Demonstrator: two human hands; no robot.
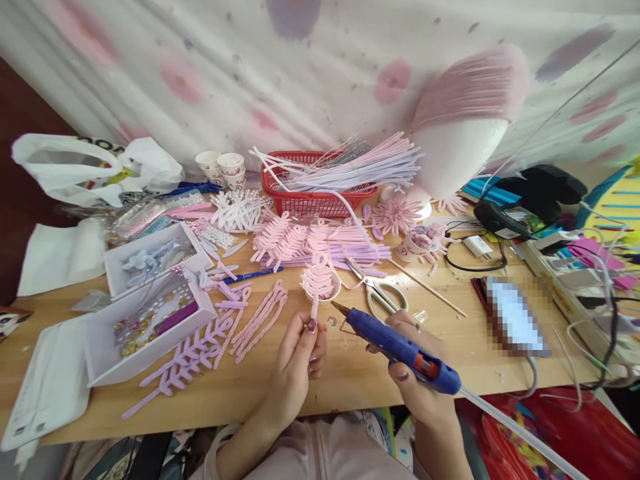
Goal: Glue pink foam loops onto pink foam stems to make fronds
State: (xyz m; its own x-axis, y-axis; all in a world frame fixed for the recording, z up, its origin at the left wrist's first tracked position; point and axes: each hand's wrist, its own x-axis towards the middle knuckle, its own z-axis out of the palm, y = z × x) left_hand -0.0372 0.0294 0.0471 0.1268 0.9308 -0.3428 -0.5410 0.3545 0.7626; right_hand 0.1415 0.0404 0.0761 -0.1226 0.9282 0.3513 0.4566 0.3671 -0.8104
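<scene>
Between the thumb and fingers of my left hand (pixel 300 353) is the stem of a pink pipe-cleaner leaf (pixel 317 277), held upright. Behind that leaf stands a paper cup (pixel 334 291) with pink bits in it. My right hand (pixel 420 373) is wrapped round a blue hot glue gun (pixel 400 347). The gun's nozzle points left toward the leaf stem, apart from it. A clear glue stick (pixel 500 420) sticks out of the gun's back end. Just beyond the gun lie scissors (pixel 383 297) with pale handles.
Pink leaves (pixel 285 240) and purple pipe cleaners lie before a red basket (pixel 320 203) of pipe cleaners. White boxes (pixel 150 327) of beads stand left, near twisted pink strips (pixel 260 320). A wooden stick (pixel 430 290), a phone (pixel 515 317) and cables are right; a white head form (pixel 460 147) stands behind.
</scene>
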